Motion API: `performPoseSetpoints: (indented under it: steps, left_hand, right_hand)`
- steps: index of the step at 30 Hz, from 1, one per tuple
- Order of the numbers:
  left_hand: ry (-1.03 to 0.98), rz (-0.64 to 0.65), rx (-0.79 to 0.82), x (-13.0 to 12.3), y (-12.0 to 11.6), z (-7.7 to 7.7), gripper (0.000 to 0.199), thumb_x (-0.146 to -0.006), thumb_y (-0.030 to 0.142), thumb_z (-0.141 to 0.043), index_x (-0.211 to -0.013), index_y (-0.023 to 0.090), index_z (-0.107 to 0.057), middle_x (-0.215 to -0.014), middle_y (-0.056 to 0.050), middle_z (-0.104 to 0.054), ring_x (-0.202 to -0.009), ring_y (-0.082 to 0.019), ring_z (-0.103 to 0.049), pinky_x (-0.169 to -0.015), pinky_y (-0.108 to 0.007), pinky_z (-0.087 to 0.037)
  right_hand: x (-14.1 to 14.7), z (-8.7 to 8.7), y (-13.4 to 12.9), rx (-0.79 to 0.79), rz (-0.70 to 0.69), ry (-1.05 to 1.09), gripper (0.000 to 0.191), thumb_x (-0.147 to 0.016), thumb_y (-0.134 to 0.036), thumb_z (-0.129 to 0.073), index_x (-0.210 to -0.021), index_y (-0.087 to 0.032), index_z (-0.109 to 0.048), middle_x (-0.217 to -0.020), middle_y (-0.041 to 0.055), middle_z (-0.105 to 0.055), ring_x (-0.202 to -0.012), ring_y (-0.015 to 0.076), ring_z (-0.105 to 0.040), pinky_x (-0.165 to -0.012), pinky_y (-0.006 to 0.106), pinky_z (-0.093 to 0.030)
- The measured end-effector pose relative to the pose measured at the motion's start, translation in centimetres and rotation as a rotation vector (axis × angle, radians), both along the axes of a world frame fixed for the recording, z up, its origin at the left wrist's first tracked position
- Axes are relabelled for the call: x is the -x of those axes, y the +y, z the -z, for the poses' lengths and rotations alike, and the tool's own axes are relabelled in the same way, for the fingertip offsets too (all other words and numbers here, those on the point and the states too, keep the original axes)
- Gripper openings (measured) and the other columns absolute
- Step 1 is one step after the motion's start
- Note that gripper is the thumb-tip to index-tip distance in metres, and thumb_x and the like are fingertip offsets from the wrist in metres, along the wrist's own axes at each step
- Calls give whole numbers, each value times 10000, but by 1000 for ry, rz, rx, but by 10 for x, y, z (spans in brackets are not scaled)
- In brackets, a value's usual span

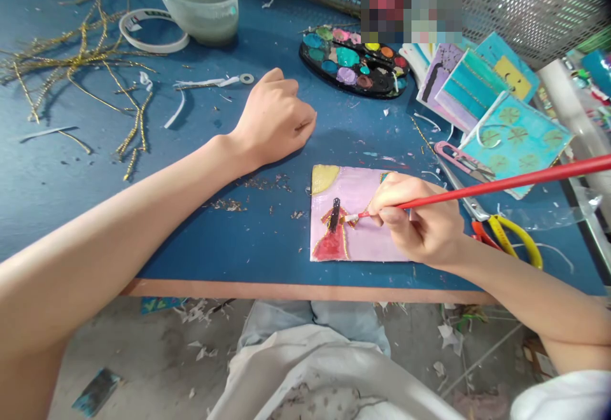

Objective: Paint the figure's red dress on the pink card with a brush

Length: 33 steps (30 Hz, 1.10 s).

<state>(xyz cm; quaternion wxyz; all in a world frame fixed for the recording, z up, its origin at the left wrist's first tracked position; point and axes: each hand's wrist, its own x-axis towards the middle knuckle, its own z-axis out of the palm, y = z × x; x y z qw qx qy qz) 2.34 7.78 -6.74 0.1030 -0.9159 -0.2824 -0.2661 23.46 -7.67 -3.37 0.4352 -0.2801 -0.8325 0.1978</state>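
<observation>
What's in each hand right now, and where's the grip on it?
The right hand holds a red-handled paintbrush low on the handle, near the bristles. The left hand holds nothing and rests on the blue table.

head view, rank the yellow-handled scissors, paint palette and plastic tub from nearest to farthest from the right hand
From the right hand holding the red paintbrush:
1. yellow-handled scissors, just to the hand's right
2. paint palette, farther up the table, ahead of the hand
3. plastic tub, at the far upper left of the table
</observation>
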Motion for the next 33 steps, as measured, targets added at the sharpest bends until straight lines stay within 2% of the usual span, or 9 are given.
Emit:
performPoseSetpoints:
  steps: [5, 11, 17, 23, 26, 33]
  left_hand:
    - [41, -47, -66, -2, -2, -3, 370, -844, 276, -406, -497, 202, -510, -493, -49, -406, -556, -163, -427, -631, -364, -348]
    - [-27, 3, -6, -1, -1, 0, 331, -821, 286, -416, -536, 232, -576, -506, -68, -448, -600, -201, -469, -673, -415, -371]
    - [26, -76, 55, -4, -5, -7, 377, -836, 290, -419, -474, 205, -480, -489, -52, -397, -575, -178, -451, -649, -395, -364]
    - [-24, 2, 81, 0, -2, -2, 316, -811, 285, -412, -572, 244, -615, -540, -81, -489, -638, -220, -489, -712, -448, -371]
    - [-40, 20, 76, 1, -1, 1, 296, -800, 277, -424, -588, 253, -629, -540, -80, -494, -643, -226, -489, -711, -448, -362]
    - [61, -57, -1, -3, -3, -6, 418, -879, 309, -395, -479, 205, -456, -488, -44, -378, -557, -151, -332, -645, -356, -286]
  right_hand:
    - [0, -1, 0, -3, 5, -28, 209, -968, -261, -453, -792, -175, -526, -651, -4, -559, -597, 106, -507, -560, 268, -420]
    - [-1, 0, 0, -25, 5, -6, 188, -962, -252, -460, -794, -188, -517, -666, -4, -570, -594, 106, -516, -554, 270, -429]
    - [-2, -1, 0, -32, -4, -29, 171, -963, -245, -446, -812, -197, -508, -676, -4, -568, -603, 109, -526, -566, 276, -442]
    - [-1, -1, 0, -29, -12, -19, 172, -963, -243, -457, -812, -185, -516, -673, -3, -562, -605, 106, -515, -558, 271, -425]
    - [-1, -1, -1, -37, -11, -41, 174, -967, -259, -454, -821, -186, -518, -669, -5, -564, -604, 106, -517, -562, 267, -426]
    - [-4, -2, -2, -25, -55, -115, 152, -966, -267, -450, -859, -185, -520, -702, -1, -587, -613, 107, -514, -582, 263, -428]
